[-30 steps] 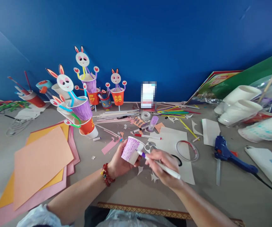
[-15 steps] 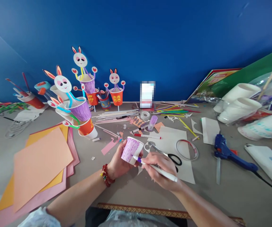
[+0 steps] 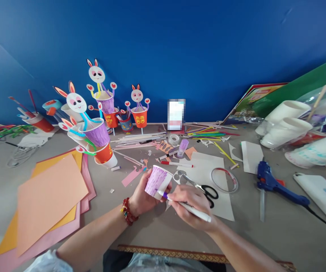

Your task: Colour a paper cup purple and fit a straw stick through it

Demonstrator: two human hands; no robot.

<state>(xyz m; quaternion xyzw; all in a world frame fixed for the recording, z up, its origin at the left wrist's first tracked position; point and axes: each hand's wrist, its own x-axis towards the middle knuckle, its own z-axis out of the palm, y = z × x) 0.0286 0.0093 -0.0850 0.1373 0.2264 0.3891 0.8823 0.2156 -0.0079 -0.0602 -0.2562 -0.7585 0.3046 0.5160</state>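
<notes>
My left hand (image 3: 142, 194) is wrapped round a paper cup (image 3: 155, 182), tilted, its side streaked with purple strokes and a white strip left bare at the right. Between the fingers of my right hand (image 3: 190, 206) is a white marker pen (image 3: 195, 212) with a purple end, whose tip meets the cup's side near its lower right. Just beyond the cup lie scissors (image 3: 208, 192) with black handles, partly behind my right hand. A sheet of white paper (image 3: 205, 164) lies under them, with a roll of tape (image 3: 224, 179) on it.
Rabbit-faced cup figures (image 3: 96, 132) stand at the back left. Stacked coloured paper (image 3: 49, 204) covers the left side. A red marker (image 3: 177, 164), a glue stick (image 3: 182, 148) and paper scraps lie ahead. To the right are a blue glue gun (image 3: 279, 189) and white cups (image 3: 286, 117).
The marker tip has shifted slightly left and down along the cup's side, my right hand moving with it. The cup stays in my left hand.
</notes>
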